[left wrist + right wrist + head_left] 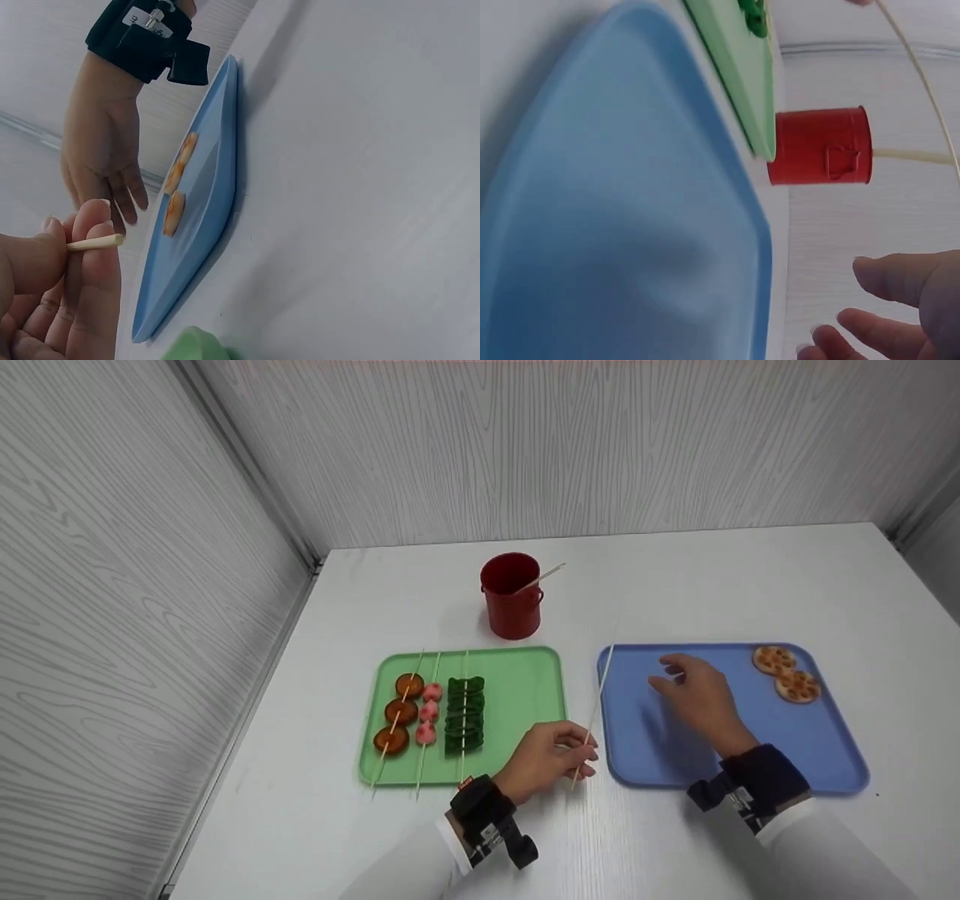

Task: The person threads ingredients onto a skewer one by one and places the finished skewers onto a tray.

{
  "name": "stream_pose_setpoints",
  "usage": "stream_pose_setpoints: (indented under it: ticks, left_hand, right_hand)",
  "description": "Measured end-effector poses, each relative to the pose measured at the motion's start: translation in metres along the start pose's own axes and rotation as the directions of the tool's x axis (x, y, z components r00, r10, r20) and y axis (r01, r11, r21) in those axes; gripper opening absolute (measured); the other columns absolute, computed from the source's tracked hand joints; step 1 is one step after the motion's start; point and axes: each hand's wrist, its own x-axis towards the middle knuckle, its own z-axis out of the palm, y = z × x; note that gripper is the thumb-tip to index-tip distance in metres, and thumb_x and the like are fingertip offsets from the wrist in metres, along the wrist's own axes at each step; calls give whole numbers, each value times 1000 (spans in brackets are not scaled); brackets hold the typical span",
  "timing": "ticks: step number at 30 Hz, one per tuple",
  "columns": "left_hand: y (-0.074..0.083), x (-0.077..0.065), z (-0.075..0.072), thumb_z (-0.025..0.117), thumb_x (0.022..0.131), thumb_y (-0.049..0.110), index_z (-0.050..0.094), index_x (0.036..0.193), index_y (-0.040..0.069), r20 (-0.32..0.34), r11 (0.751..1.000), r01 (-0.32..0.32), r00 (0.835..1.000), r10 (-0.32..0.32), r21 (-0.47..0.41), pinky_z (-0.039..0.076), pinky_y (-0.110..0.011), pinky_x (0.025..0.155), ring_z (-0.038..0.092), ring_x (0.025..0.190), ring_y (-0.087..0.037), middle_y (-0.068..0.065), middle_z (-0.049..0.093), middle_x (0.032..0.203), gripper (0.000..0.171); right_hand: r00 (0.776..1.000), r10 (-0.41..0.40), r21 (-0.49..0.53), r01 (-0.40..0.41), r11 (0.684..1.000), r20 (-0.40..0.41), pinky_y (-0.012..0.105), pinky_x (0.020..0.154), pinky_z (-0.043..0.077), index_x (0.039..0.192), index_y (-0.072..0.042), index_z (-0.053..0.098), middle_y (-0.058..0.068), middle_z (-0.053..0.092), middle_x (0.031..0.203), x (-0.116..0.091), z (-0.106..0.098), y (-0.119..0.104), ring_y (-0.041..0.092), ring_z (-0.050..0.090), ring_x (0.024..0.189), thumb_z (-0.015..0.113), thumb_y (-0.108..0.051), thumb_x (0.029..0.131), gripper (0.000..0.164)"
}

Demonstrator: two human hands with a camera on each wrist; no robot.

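My left hand pinches a thin wooden skewer near its lower end, between the green and blue trays. In the left wrist view the skewer's blunt end pokes out between thumb and fingers. Nothing is threaded on the part that shows. Over the blue tray hovers my right hand, fingers loosely bent and apart, holding nothing. Two lotus root slices lie overlapping in that tray's far right corner; the right wrist view shows only bare tray beside the right hand.
On the green tray lie three loaded skewers: brown round slices, pink pieces and folded green leaves. A red bucket with a skewer leaning in it stands behind. Pale panels enclose the table.
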Motion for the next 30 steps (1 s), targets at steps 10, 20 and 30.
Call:
stream_pose_setpoints:
  ticks: [10,20,30]
  left_hand:
    - [-5,-6,0,63,92,-3,66,102,-10,7,995,29,1000,-30,93,58,-26,63,69,68,-15,-7,68,84,13]
    - [-11,-6,0,65,90,-3,68,98,-7,-1,991,77,997,-77,111,57,-24,61,66,65,-10,-3,65,79,10]
    - [-13,-9,2,67,89,-1,69,99,-5,7,986,98,995,-99,133,58,-26,62,67,66,-12,-3,66,80,11]
  right_hand:
    - [998,11,-296,5,955,54,67,91,39,131,19,45,46,45,122,3,-20,44,59,42,113,63,-18,95,54]
    - [998,11,-361,14,932,67,65,78,46,129,12,53,43,48,115,0,-21,48,58,46,106,65,-17,94,47]
    - [999,17,-282,-2,960,50,54,66,45,101,15,57,31,55,91,-2,-21,46,47,53,85,70,-14,90,34]
